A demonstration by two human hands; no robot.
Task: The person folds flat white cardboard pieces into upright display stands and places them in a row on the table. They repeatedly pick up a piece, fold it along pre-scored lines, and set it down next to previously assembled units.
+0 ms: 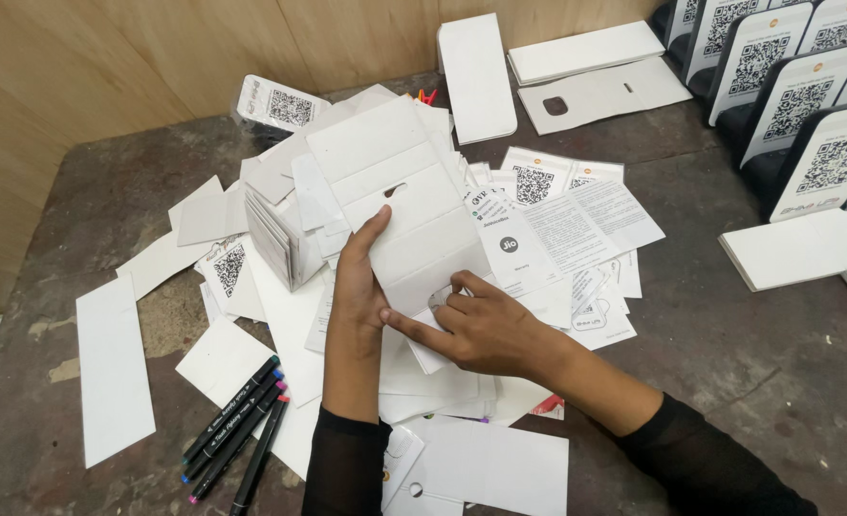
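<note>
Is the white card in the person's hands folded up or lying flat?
Mostly flat. The creased white card is spread open over the paper pile, with its fold lines showing; the left hand and right hand press its near end.

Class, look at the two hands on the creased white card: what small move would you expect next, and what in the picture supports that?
Probably folding the white card along a crease. The left hand steadies its left edge, the right hand pinches by the cut-out near its bottom, and the score lines are still flat.
</note>
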